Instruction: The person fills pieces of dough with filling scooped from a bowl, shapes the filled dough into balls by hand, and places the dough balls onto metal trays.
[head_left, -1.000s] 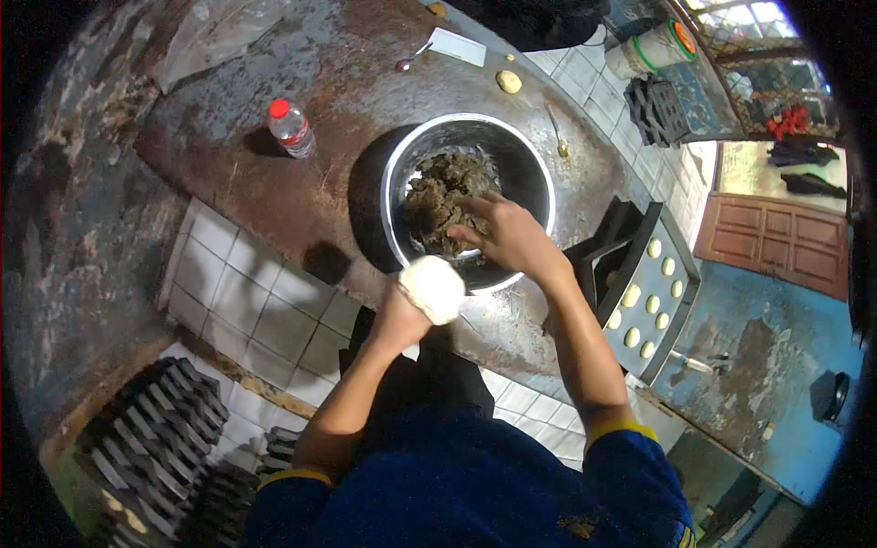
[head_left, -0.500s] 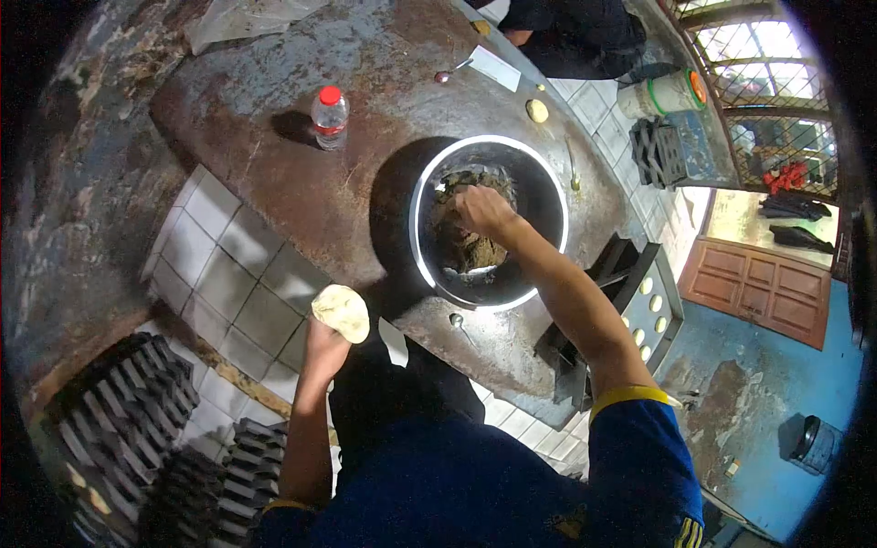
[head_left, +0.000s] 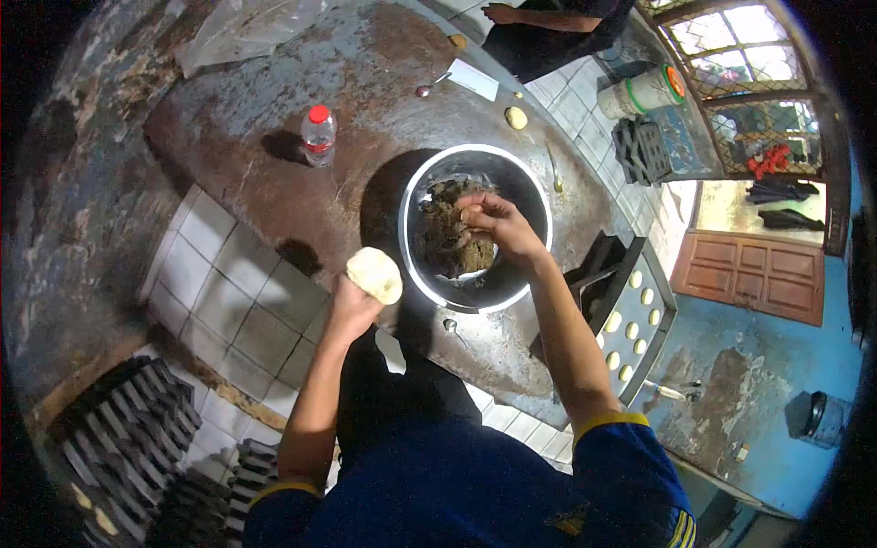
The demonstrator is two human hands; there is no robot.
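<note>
The left hand (head_left: 349, 309) had its grip clamped on a flattened piece of dough (head_left: 375, 276), held just left of the metal bowl (head_left: 475, 148) on the counter (head_left: 365, 100). The right hand (head_left: 501, 230) hung over the dark brown filling (head_left: 455, 245) inside, fingers curled; I couldn't tell whether its grip had closed on any. A red-capped plastic bottle (head_left: 320, 137) stood farther left.

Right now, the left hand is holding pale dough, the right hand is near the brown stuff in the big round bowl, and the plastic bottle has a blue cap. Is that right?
Not quite: the plastic bottle has a red cap, as the head view shows. The rest is right.
</note>
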